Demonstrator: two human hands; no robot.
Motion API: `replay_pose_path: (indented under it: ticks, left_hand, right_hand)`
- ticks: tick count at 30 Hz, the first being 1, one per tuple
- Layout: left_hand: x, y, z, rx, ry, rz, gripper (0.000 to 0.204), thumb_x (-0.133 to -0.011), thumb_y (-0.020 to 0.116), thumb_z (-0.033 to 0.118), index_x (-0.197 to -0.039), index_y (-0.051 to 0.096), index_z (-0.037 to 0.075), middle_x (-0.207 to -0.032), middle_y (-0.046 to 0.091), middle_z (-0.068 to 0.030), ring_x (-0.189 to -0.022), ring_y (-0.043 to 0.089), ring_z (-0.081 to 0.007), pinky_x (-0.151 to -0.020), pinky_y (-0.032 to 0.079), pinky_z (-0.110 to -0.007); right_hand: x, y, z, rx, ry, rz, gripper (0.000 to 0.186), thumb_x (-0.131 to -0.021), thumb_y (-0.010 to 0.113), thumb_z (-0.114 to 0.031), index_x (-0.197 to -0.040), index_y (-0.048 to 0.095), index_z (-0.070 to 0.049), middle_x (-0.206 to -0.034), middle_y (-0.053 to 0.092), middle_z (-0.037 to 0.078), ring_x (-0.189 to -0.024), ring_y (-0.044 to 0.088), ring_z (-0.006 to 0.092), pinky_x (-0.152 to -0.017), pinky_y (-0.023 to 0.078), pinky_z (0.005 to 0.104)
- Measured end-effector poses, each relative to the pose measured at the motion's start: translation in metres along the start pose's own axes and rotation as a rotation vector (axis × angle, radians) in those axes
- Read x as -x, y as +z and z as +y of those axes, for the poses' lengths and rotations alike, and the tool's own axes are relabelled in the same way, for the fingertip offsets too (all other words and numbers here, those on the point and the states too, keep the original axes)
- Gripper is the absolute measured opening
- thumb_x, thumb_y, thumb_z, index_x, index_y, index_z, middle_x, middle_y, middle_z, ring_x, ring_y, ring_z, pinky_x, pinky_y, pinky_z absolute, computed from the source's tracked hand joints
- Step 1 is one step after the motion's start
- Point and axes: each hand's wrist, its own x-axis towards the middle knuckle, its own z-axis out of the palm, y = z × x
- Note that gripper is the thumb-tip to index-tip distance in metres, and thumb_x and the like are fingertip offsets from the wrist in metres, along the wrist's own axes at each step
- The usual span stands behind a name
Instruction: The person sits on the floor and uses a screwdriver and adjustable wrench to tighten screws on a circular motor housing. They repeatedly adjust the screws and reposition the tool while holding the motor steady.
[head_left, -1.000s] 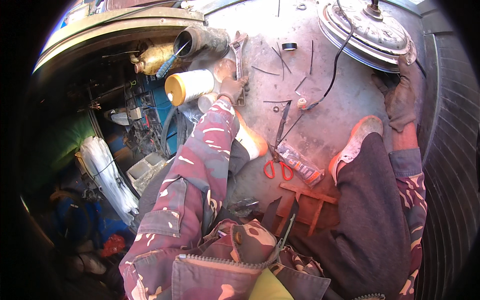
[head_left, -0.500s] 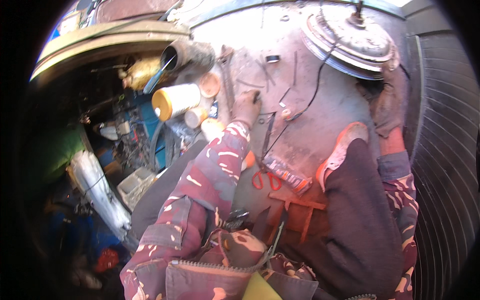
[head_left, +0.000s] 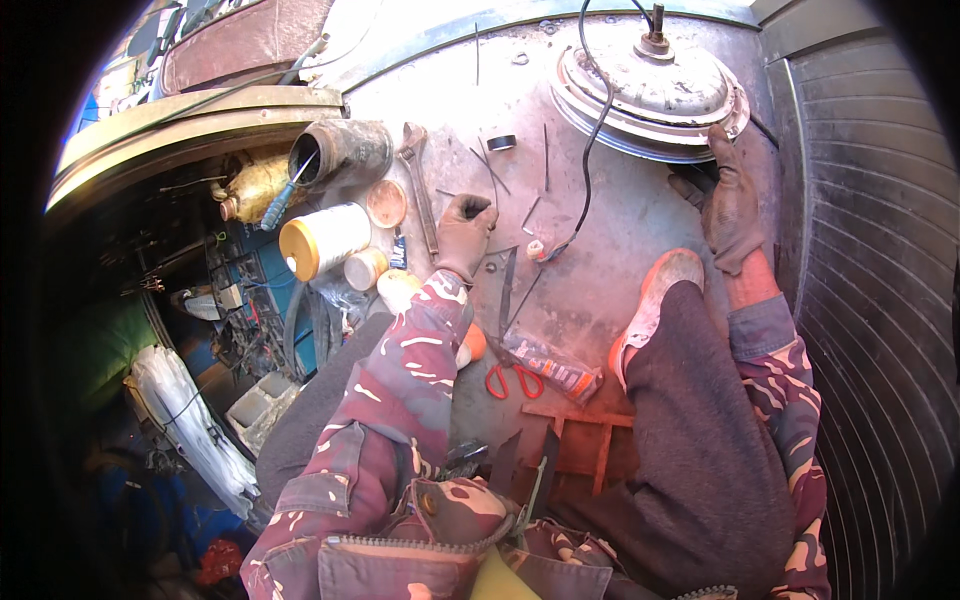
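Note:
My left hand (head_left: pixel 467 235) is over the metal surface with its fingers curled in a pinch. Whatever lies between the fingertips is too small and dark to make out. An adjustable wrench (head_left: pixel 417 188) lies just to its left, and thin dark rods (head_left: pixel 490 165) lie beyond it. My dirt-darkened right hand (head_left: pixel 735 205) grips the near right rim of a round hub motor (head_left: pixel 655 95), whose axle points up. A black cable (head_left: pixel 590 140) arches beside the motor and ends in frayed wires (head_left: pixel 540 250) on the surface.
Left of the wrench are a white jar with a yellow lid (head_left: pixel 325 240), a metal cylinder (head_left: pixel 350 152) and a blue-handled screwdriver (head_left: pixel 280 203). A roll of black tape (head_left: pixel 501 143) lies farther off. Red-handled scissors (head_left: pixel 515 381) and a packet (head_left: pixel 555 368) lie near my shoe (head_left: pixel 660 295).
The whole view has shifted, so most things sit farther left. My left fingers show more plainly curled. The cable now arches up past the motor's left side. My right hand stays at the rim.

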Motion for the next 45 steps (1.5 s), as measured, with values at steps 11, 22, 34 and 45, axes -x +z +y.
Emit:
replay_pose_path:
  ticks: [11,22,34,45]
  left_hand:
    - [0.034,0.026,0.146,0.606,0.262,-0.212,0.018,-0.099,0.073,0.001,-0.116,0.069,-0.001,-0.11,0.074,-0.0084,-0.097,0.073,-0.0149,-0.091,0.061,-0.031]
    - [0.07,0.066,0.189,0.263,0.642,-0.287,0.019,-0.092,0.077,0.003,-0.111,0.075,0.002,-0.127,0.068,-0.0147,-0.113,0.071,-0.0206,-0.095,0.058,-0.033]
    - [0.075,0.07,0.181,0.243,0.575,-0.315,0.023,-0.091,0.073,-0.003,-0.114,0.075,0.0,-0.115,0.073,-0.0147,-0.106,0.073,-0.0249,-0.089,0.06,-0.035]
    - [0.096,0.091,0.164,0.034,0.491,-0.04,0.018,-0.093,0.077,0.005,-0.111,0.078,0.003,-0.11,0.075,-0.0166,-0.096,0.076,-0.0332,-0.083,0.061,-0.041]
  right_hand:
    - [0.042,0.004,-0.002,0.077,0.245,0.009,0.057,-0.111,0.06,-0.049,-0.145,0.058,-0.003,-0.122,0.071,0.016,-0.108,0.073,0.0248,-0.092,0.06,0.0379]
    - [0.064,0.033,-0.015,0.041,0.229,-0.578,0.027,-0.111,0.066,-0.026,-0.121,0.072,-0.001,-0.107,0.078,0.011,-0.093,0.079,0.0201,-0.083,0.064,0.033]
    - [0.064,0.039,-0.014,0.06,0.294,-0.435,0.027,-0.112,0.064,-0.029,-0.116,0.07,-0.003,-0.098,0.078,0.007,-0.083,0.076,0.016,-0.073,0.062,0.0295]
    - [0.069,0.055,0.007,0.335,0.26,-0.28,0.035,-0.113,0.06,-0.032,-0.112,0.07,0.001,-0.089,0.074,0.007,-0.072,0.072,0.0143,-0.063,0.058,0.0269]
